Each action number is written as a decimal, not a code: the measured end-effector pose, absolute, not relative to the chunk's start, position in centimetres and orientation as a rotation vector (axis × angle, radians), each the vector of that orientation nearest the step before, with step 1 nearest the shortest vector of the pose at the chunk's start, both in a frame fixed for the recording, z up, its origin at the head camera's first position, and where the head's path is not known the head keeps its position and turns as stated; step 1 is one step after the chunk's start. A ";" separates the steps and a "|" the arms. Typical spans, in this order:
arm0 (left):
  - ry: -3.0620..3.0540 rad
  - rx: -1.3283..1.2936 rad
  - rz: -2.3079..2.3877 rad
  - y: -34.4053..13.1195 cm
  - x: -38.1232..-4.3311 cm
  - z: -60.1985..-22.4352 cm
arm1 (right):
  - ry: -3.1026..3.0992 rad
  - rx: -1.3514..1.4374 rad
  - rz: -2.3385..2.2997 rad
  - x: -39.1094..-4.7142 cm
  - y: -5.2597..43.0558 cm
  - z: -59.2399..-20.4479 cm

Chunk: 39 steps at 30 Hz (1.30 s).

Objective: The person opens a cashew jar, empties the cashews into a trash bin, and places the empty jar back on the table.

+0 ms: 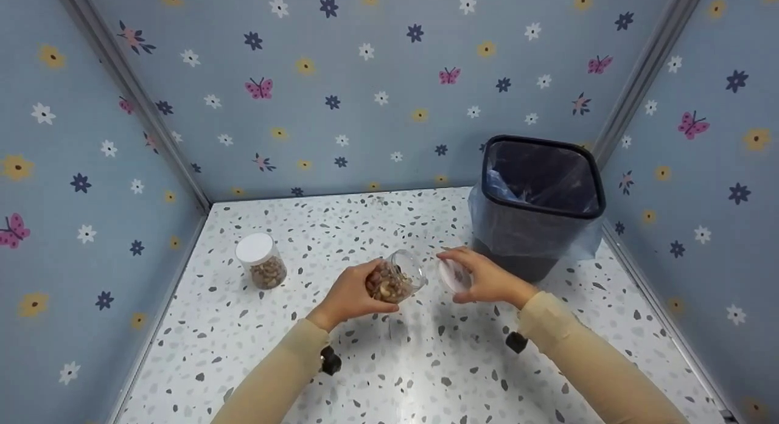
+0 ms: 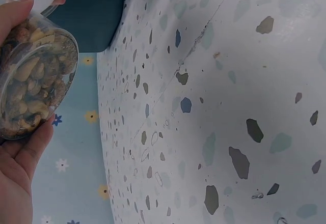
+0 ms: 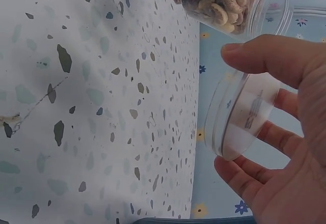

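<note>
My left hand (image 1: 352,295) grips a clear plastic jar (image 1: 391,283) of cashews around its body, with fingers on the far side and thumb on the near side. The jar is tilted, its uncovered mouth facing right, and the nuts (image 3: 219,0) lie against its wall in the right wrist view. Just to the right of that mouth, my right hand (image 1: 489,279) holds a round, whitish screw lid (image 3: 249,114) by its edge between thumb and fingers. The lid stands on edge, apart from the jar. In the left wrist view the jar's base (image 2: 35,86) shows nuts through it.
A second jar (image 1: 268,272) of nuts stands upright at the left under a white lid (image 1: 255,247). At the back right is a dark bin (image 1: 517,229) lined with a translucent bag. Flowered panels (image 1: 377,77) enclose the speckled white table (image 1: 341,229) on three sides.
</note>
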<state>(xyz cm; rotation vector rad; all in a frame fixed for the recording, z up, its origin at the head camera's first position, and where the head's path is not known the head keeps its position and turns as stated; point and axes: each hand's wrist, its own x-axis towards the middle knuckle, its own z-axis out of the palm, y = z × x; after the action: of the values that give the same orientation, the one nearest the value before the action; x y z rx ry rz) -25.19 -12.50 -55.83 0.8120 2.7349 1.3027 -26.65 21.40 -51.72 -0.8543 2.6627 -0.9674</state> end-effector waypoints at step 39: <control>2.710 0.817 1.352 -12.6 -25.4 -55.2 | 2.693 -0.720 -0.962 -26.3 21.9 -56.5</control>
<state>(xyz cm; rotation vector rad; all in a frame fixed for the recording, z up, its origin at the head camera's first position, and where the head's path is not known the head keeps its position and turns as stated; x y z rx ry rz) -25.38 -12.56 -55.16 0.8174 2.7095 1.3522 -26.27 21.95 -56.53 -0.7197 2.6925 -0.9622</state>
